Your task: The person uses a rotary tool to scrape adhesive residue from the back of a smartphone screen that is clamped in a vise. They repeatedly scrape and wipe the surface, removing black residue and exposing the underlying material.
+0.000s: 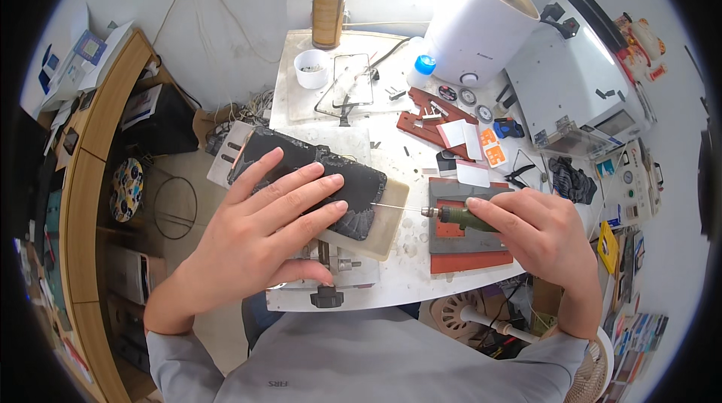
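Note:
My left hand (256, 237) lies with fingers spread over a cracked black phone screen (359, 207), which rests at a slant on a beige platform (392, 231). Beneath the platform is a metal fixture with a dark knob (326, 297). My right hand (538, 234) grips a green-handled tool (455, 215); its thin metal wire or rod (402, 208) reaches left to the screen's right edge. Under the tool lies a grey and red block (470, 260).
Behind are a spray can (329, 8), white cup (311, 69), phone frame (352, 98), blue-capped bottle (423, 71), white cylindrical appliance (470, 34) and red tray (417, 125) with small parts. A metal machine (564, 65) stands right; a wooden cabinet (101, 140) runs along the left.

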`<state>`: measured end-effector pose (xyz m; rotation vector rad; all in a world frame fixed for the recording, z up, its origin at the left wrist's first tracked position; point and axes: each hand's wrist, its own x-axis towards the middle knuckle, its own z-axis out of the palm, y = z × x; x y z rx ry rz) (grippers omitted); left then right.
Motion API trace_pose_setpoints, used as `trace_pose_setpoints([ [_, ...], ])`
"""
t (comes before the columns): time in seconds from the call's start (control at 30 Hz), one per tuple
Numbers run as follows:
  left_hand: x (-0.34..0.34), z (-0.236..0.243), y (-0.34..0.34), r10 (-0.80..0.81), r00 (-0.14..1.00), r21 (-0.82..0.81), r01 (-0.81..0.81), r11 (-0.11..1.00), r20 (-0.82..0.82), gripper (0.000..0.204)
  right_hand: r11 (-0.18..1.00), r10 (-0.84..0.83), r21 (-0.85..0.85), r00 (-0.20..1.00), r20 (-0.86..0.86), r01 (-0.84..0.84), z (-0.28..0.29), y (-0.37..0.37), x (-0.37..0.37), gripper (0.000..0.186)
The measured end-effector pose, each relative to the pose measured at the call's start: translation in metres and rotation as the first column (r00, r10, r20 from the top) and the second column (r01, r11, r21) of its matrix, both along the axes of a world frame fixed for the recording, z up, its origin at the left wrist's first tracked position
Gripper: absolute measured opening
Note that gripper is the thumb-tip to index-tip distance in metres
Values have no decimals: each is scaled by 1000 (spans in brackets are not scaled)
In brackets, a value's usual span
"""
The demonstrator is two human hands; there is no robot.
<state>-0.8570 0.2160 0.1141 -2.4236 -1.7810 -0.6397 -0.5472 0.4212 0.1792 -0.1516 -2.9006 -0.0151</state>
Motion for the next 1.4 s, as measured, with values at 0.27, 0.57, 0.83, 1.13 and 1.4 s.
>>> trace_pose_setpoints([
  [0.27, 1, -1, 0, 17, 1000, -18, -17, 1000, -2, 76, 1000, 24, -7, 1000, -8, -24, -4, 3, -1, 56],
  [0.57, 1, -2, -1, 22, 1000, -21, -22, 1000, -11, 77, 1000, 24, -8, 1000, -11, -24, -6, 3, 0, 57],
  [0.83, 1, -2, -1, 28, 999, -18, -29, 999, -27, 77, 1000, 8, -14, 1000, -19, -8, -6, 5, 1, 57],
  [1.13, 2, -3, -1, 34, 999, -14, -34, 999, -21, 76, 999, 2, -38, 1000, -14, -3, -8, 1, 2, 56],
  [1.4, 2, -3, -2, 37, 999, -16, -38, 999, -30, 77, 1000, -17, -19, 1000, -25, 17, -10, -4, 3, 53],
])
